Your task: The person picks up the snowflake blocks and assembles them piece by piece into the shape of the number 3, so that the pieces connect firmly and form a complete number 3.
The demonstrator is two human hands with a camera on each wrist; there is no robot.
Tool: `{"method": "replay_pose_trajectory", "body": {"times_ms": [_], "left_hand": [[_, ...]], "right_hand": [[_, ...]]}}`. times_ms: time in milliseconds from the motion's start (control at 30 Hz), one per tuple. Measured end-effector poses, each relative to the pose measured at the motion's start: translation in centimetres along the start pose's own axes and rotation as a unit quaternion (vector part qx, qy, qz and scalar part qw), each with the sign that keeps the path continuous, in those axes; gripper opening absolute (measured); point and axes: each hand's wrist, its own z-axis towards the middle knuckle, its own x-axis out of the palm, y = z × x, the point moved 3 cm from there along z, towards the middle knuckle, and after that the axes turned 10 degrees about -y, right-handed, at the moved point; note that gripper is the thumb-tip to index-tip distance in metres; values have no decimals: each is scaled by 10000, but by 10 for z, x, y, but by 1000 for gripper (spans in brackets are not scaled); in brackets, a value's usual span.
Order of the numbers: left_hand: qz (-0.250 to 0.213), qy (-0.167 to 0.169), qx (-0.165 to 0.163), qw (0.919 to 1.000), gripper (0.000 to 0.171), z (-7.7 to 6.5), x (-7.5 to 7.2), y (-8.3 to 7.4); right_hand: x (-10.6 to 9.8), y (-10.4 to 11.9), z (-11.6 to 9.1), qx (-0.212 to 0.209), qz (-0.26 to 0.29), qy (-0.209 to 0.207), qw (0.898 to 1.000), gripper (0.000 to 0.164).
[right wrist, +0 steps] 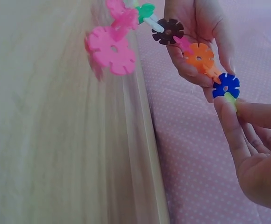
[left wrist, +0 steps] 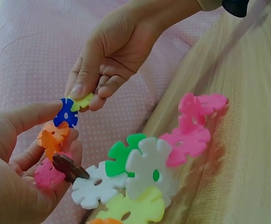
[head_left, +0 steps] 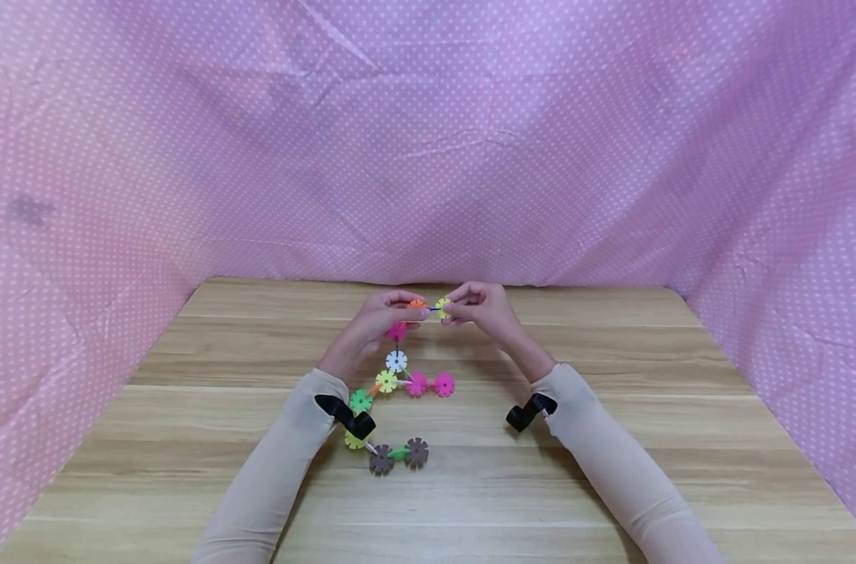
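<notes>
My left hand (head_left: 387, 313) holds the upper end of a chain of notched plastic snowflake discs, its thumb at the blue disc (left wrist: 66, 113). Orange discs (right wrist: 199, 57) and a pink disc (left wrist: 49, 173) lie along its fingers. Between thumb and fingertips my right hand (head_left: 485, 311) pinches a yellow disc (head_left: 442, 308) that meets the edge of the blue one; how deep the notches sit cannot be seen. Below the left hand the chain runs on through a brown disc (right wrist: 168, 31), a white disc (head_left: 396, 361) and a yellow-green disc (head_left: 386, 381).
A branch of pink discs (head_left: 443, 385) sticks out to the right. Downward the chain passes a green disc (head_left: 360, 401), partly behind the left wrist camera (head_left: 357, 424), to brown discs (head_left: 417, 452) near me. Pink dotted cloth (head_left: 428, 157) hangs behind the wooden table (head_left: 611, 470).
</notes>
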Motion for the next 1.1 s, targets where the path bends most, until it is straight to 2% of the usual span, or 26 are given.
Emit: {"method": "replay_pose_trajectory", "body": {"times_ms": [233, 567, 700, 800, 900, 1100], "left_hand": [[102, -55, 36, 9999, 33, 0, 1, 0], [217, 93, 136, 9996, 40, -4, 0, -3], [332, 308, 215, 9987, 43, -4, -1, -5], [595, 547, 260, 9964, 44, -4, -5, -6], [715, 773, 313, 9939, 47, -5, -11, -5], [740, 1015, 463, 9910, 57, -5, -28, -3]], "right_hand": [[0, 1, 0, -73, 0, -18, 10000, 19], [2, 1, -1, 75, 180, -266, 9995, 20], [2, 3, -1, 174, 243, -320, 9990, 20], [0, 3, -1, 241, 271, -355, 9987, 20], [-3, 2, -1, 277, 350, -392, 9982, 22], [-13, -3, -1, 309, 385, -473, 9977, 25]]}}
